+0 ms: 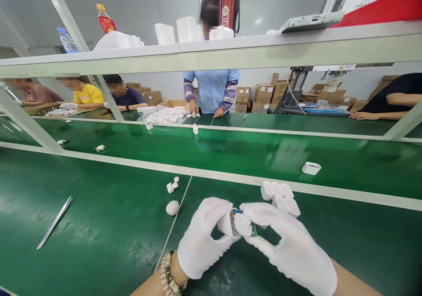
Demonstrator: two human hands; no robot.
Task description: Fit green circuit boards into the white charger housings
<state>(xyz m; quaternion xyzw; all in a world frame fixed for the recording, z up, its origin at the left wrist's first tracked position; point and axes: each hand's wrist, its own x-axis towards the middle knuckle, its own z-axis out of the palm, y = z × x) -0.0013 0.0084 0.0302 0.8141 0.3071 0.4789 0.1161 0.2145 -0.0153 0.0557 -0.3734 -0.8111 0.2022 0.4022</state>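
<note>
Both my hands wear white gloves and meet low in the middle of the view. My left hand grips a small white plastic shell. My right hand pinches a small green circuit board with a white part at the shell's mouth. Just beyond my hands stands a cluster of several empty white shells on the green table.
Metal tweezers lie at the left. A white oval cap and small white pieces sit left of my hands. One white shell rides the green belt. Across it, a person in blue and other workers sit; cartons stand behind.
</note>
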